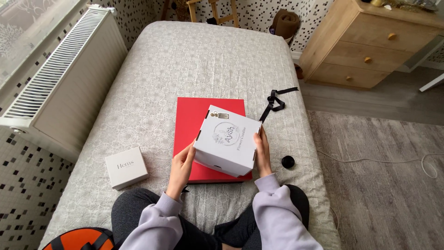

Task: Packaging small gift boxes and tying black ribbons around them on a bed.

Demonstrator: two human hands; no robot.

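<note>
1. I see the white cardboard box [227, 140], closed, held between my left hand [181, 165] and right hand [262, 153], palms pressed to its sides, above the red flat box [194, 120] on the bed [152, 83].
2. The black ribbon [274, 103] lies loose, far right; I judge wrapping unfinished.
3. The box's contents are hidden.

You're in a home bedroom. You sit on a bed [152, 83], with a radiator [55, 74] and a wooden dresser [365, 44] alongside.
</note>
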